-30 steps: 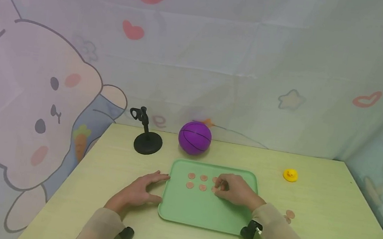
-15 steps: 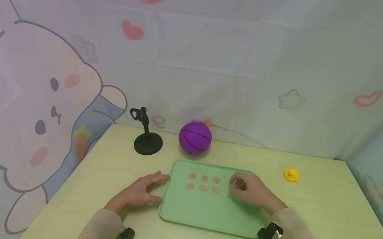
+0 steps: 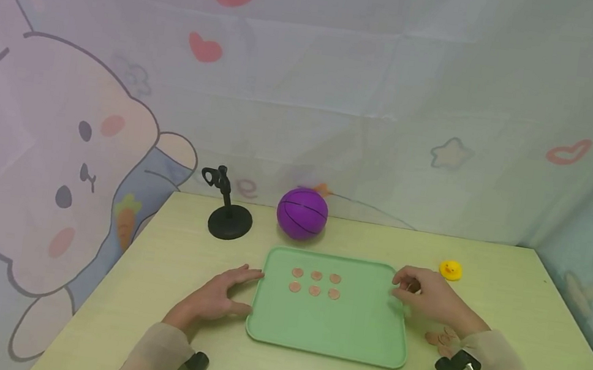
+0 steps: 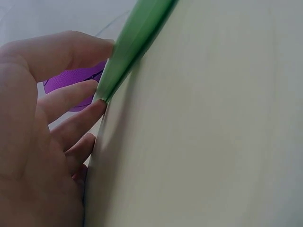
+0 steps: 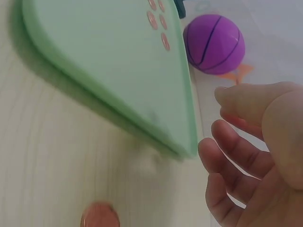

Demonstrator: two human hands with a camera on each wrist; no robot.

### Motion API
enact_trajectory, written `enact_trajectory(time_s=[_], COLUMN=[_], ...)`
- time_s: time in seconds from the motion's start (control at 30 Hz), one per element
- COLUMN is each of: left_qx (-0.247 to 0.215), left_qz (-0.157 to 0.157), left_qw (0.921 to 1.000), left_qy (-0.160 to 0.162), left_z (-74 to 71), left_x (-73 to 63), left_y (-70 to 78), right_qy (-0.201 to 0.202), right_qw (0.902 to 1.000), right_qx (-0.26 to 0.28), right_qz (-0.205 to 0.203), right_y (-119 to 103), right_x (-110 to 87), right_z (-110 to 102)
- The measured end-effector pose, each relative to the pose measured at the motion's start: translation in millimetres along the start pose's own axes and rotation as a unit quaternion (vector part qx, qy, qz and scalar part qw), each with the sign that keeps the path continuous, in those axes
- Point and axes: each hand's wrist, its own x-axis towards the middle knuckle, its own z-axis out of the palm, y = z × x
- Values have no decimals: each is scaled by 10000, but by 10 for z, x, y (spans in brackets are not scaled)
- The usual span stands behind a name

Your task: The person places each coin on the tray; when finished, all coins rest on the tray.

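Note:
Copper coins (image 3: 314, 290) lie flat in two short rows on the green tray (image 3: 345, 334). At the tray's left rim, my left hand (image 3: 213, 295) touches the edge with its fingertips, thumb spread apart; the left wrist view shows the fingers against the green rim (image 4: 130, 54). My right hand (image 3: 431, 295) hovers over the tray's right edge, fingers loosely bent. Nothing shows between those fingers (image 5: 234, 151) in the right wrist view. Below that hand, several loose coins (image 3: 444, 339) are heaped on the table, partly hidden by the wrist; one coin (image 5: 100, 216) appears in the right wrist view.
Behind the tray sits a purple ball (image 3: 301, 213), with a black stand (image 3: 229, 221) to its left. A yellow rubber duck (image 3: 450, 270) is at the back right, close to my right hand. A printed cloth (image 3: 308, 88) hangs behind the table (image 3: 510, 298).
My right hand has moved right, from the coins on the tray to its right edge, uncovering the rightmost coins of both rows. My left hand has stayed in place.

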Motion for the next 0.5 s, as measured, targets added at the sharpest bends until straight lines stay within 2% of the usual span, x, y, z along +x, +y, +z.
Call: enact_trajectory(time_s=[0.3,0.4,0.5], left_qx=[-48,-63,-76], left_qz=[30,29,57], left_qw=[10000,10000,10000], left_qy=[-38,-20,-10], left_z=[18,18,16], left_x=[-12,-14,-8], left_y=[-27,-26,-27], right_qy=[-38,-146,-417], right_qw=[9990,9978,9961], right_qx=[-370,-486,-469], right_qz=[263,438,623], right_y=[268,348,417], right_x=[-253,-331,-411], right_z=[-206,-278,-365])
